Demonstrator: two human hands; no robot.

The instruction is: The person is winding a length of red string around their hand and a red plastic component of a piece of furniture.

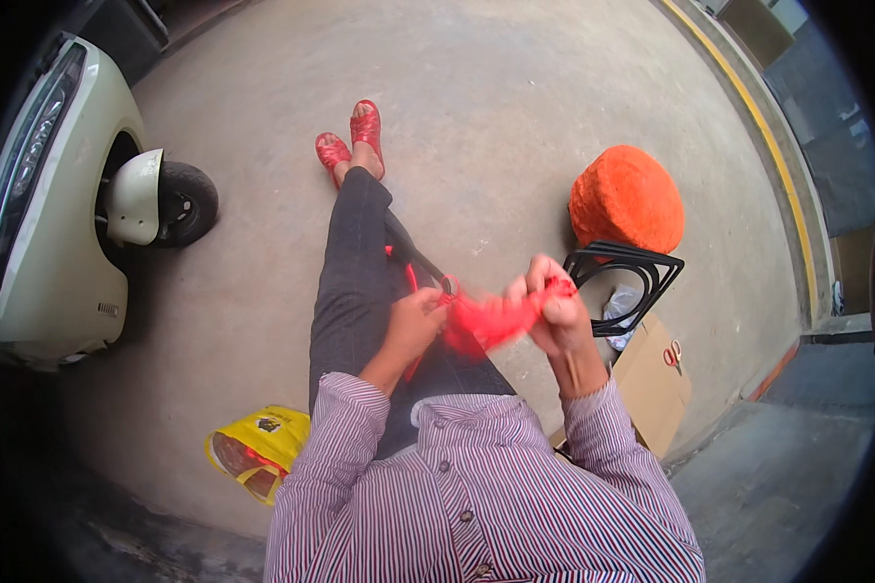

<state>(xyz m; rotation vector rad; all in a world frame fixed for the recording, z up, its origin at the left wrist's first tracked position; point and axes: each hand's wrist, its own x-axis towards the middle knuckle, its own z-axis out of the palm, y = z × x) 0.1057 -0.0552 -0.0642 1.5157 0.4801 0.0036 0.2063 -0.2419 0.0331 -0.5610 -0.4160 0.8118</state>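
Over my lap, a bright red, thin, soft piece of material stretches between my two hands, smeared by motion. My left hand pinches its left end, fingertips together. My right hand is closed round its right end and held a little higher. Close above my left fingers is a small dark ring-like piece; whether it is joined to the red material I cannot tell. A narrow red strip runs up along my dark trousers from my left hand.
At right stand an orange fuzzy round stool and a black frame. Red-handled scissors lie on a cardboard sheet. A yellow bag with red contents sits at lower left. A pale vehicle stands at far left.
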